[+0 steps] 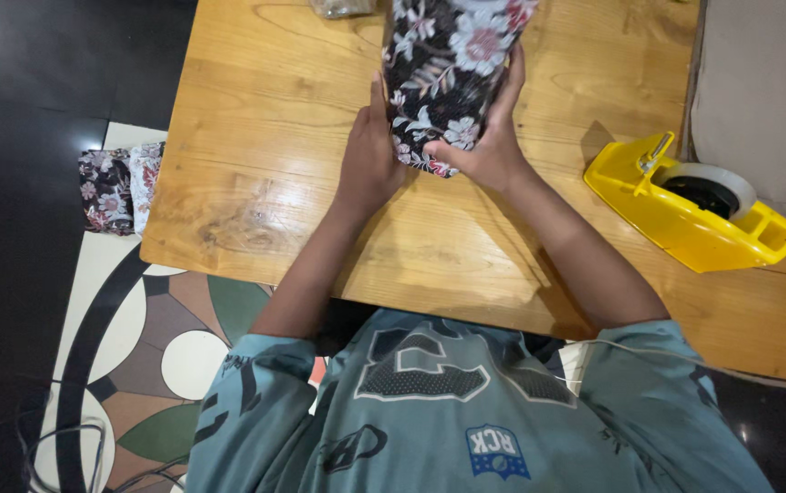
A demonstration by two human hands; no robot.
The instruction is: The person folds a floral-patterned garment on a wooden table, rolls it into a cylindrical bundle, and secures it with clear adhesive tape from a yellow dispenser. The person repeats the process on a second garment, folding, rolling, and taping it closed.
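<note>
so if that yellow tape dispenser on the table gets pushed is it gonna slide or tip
The yellow tape dispenser would probably slide rather than tip: it sits low and long on the wooden table. The glossy tabletop may let it skid easily. It looks like hard plastic, so likely rigid, and the tape roll seated in it should stay put.

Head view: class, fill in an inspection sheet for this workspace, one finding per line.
Surface: wooden table, glossy, bare near the front edge.
Job's things: folded floral fabric, pressed between both hands on the table.
Clutter: yellow tape dispenser at right; clear bag at the far edge.
Grippers: left hand and right hand flat against the fabric's sides.
Cables: thin white cable across the shirt; dark cables on the floor.
Surroundings: patterned floor; more floral cloth below the table.
</note>
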